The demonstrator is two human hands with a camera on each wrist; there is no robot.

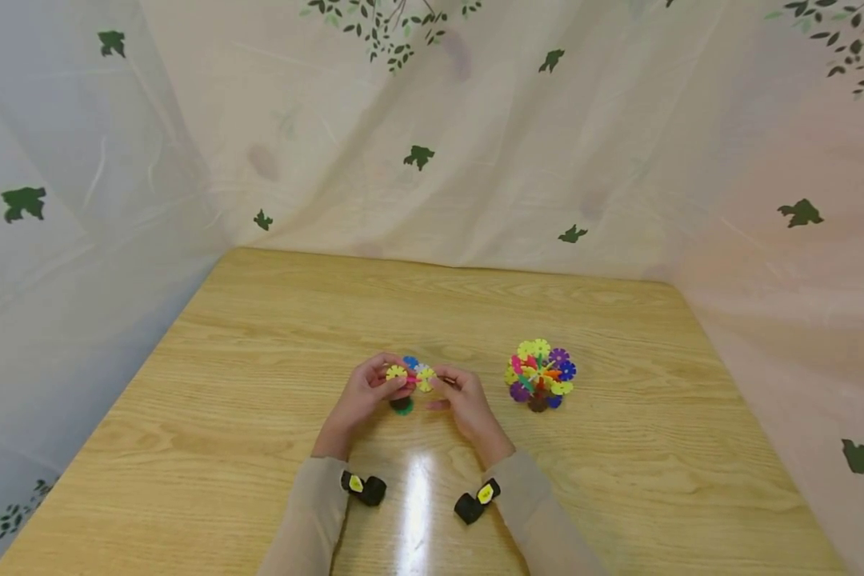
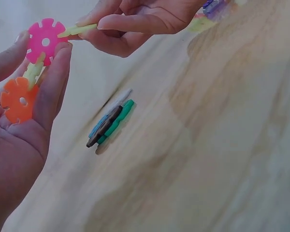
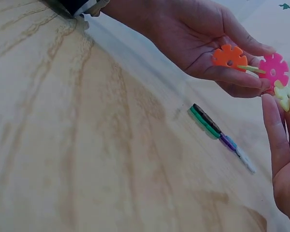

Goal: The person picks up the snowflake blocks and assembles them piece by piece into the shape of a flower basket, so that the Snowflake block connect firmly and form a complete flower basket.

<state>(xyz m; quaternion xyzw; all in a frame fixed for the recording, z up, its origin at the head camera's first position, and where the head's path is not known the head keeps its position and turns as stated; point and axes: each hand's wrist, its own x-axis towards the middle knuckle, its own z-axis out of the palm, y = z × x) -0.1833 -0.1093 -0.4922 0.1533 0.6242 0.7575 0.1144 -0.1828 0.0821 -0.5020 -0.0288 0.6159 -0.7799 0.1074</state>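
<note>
My left hand (image 1: 358, 394) holds a short chain of slotted plastic snowflake discs above the table. The chain joins an orange disc (image 2: 18, 101) near the palm, a yellow disc (image 2: 34, 71) and a pink disc (image 2: 47, 41), which the fingertips pinch. Between thumb and fingers, my right hand (image 1: 470, 404) pinches another yellow disc (image 1: 426, 378), its edge at a slot of the pink one; whether it is seated there I cannot tell. Below the hands lie loose discs: green (image 3: 203, 123), dark brown (image 3: 206, 116), purple (image 3: 227, 141), blue and white (image 3: 246, 162).
A round cluster of many-coloured joined discs (image 1: 540, 376) stands on the wooden table (image 1: 619, 480) to the right of the hands. Behind the table hangs a pale curtain (image 1: 461, 184) printed with green leaves. Each wrist wears a black strapped camera (image 1: 372, 490).
</note>
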